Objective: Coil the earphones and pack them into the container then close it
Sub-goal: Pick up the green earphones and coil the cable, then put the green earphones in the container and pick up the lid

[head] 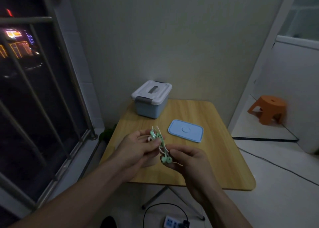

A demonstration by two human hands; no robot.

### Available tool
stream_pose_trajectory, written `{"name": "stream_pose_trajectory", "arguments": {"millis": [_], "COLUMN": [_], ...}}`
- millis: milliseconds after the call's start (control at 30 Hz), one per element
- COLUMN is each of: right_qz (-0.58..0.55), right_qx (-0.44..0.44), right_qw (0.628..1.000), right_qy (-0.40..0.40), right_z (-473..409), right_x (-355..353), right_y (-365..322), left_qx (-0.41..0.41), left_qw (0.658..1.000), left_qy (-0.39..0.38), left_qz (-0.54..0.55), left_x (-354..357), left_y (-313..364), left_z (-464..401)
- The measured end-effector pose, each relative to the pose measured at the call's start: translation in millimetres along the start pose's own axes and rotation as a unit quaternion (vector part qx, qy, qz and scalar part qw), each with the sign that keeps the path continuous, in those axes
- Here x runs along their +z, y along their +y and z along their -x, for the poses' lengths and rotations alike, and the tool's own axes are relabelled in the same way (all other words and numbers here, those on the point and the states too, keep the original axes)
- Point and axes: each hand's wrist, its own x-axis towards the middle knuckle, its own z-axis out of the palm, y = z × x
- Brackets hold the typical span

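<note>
Mint-green earphones (pixel 159 145) with a pale cable are bunched between both hands above the near half of the wooden table (pixel 198 158). My left hand (pixel 138 146) pinches the upper loops of the cable. My right hand (pixel 188 160) holds the lower end, where the two earbuds hang. A flat light-blue lid or shallow container (pixel 186 130) lies on the table beyond my hands. A blue box with a white latched lid (pixel 151 99) stands at the table's far left corner, closed.
A barred window (pixel 34 89) runs along the left. An orange plastic stool (pixel 267 109) stands on the floor at the right. A power strip (pixel 172 221) and black cable lie on the floor under the table's near edge.
</note>
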Motion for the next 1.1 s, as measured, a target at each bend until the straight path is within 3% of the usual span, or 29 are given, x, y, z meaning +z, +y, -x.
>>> {"name": "stream_pose_trajectory", "arguments": {"millis": [233,467,733,1100], "right_qz": [0.003,0.078,0.193,0.272], "right_qx": [0.037,0.028,0.016,-0.007], "right_qw": [0.999,0.996,0.981,0.961], "right_qy": [-0.029,-0.034,0.027,0.055], "right_z": [-27,-52,-75,-109], "right_x": [14,23,13,-3], "right_y": [-5,-4,14,30], "left_qx": [0.037,0.103,0.093,0.106], "left_qw": [0.998,0.982,0.898,0.777], "left_qy": [0.047,0.084,0.135,0.147], "left_qz": [0.028,-0.134,-0.409,-0.602], "left_x": [-11,-39,-69,-81], "left_y": [12,24,2,-35], "left_z": [-13,-39,-74,-99]}}
